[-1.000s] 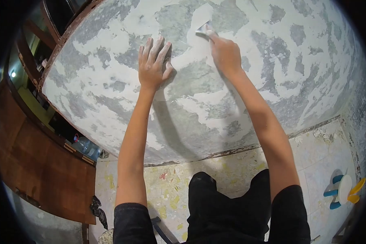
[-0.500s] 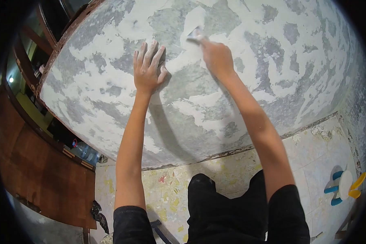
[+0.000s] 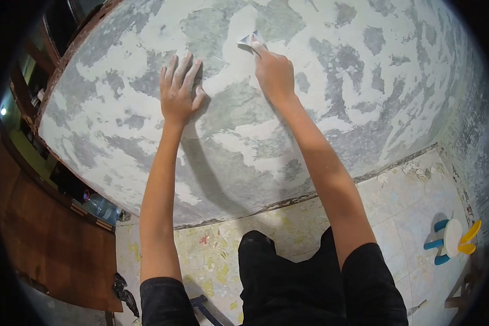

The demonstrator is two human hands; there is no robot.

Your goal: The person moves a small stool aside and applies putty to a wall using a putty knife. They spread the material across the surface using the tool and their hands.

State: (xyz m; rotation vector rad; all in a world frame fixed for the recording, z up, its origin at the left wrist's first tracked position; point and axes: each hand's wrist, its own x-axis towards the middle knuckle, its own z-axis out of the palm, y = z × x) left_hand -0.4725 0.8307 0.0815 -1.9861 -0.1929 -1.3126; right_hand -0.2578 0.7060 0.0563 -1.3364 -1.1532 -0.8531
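A wall [image 3: 244, 103] with white filler patches over grey-green fills the upper view. My left hand [image 3: 179, 95] lies against it with fingers spread, holding nothing; its fingertips are dusted white. To its right and slightly higher, my right hand [image 3: 274, 73] is closed around a small metal scraper [image 3: 249, 41]. The scraper's wide edge points up and left and meets the wall at a white patch. A finger is stretched along the blade. The scraper's handle is hidden in my palm.
A brown wooden panel [image 3: 54, 233] stands at the left, with a plastic bottle [image 3: 100, 207] near its top edge. On the speckled floor [image 3: 386, 233] are a small white, blue and yellow chair [image 3: 452, 239] at the right and a black crumpled thing [image 3: 124, 293] at the left.
The whole view has shifted, so wall, floor and both hands appear a little further left. My right hand with the scraper has moved slightly up the wall. My left hand stays flat in place.
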